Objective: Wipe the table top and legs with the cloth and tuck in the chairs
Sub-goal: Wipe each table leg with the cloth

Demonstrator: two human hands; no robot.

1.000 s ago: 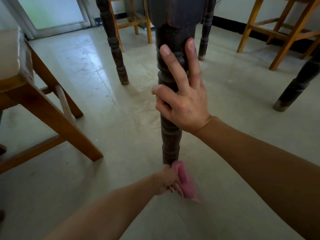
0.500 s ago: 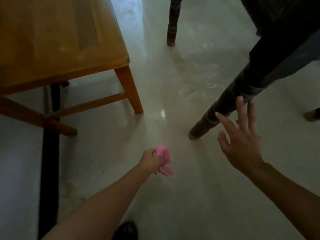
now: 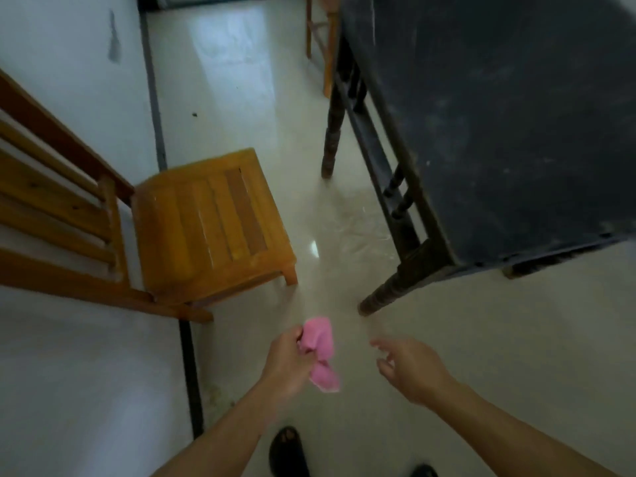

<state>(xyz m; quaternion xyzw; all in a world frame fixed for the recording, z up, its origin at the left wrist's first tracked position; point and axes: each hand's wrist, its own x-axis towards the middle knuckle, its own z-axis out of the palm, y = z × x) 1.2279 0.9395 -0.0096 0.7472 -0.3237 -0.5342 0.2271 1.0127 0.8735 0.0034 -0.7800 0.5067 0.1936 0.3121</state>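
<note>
Beside the dark table [image 3: 499, 115], left hand [image 3: 287, 361] grips the pink cloth [image 3: 321, 352], right hand [image 3: 413, 370] relaxed.

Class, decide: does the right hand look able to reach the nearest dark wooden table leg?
Probably yes: the right hand is empty and open, with only bare floor between it and the nearest dark wooden table leg.

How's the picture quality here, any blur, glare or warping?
Head view: motion blur smears the right hand and softens the pink cloth gripped by the left hand; a glare spot shines on the floor beside the wooden chair; wide-angle distortion leans the dark table; light is dim.
</note>
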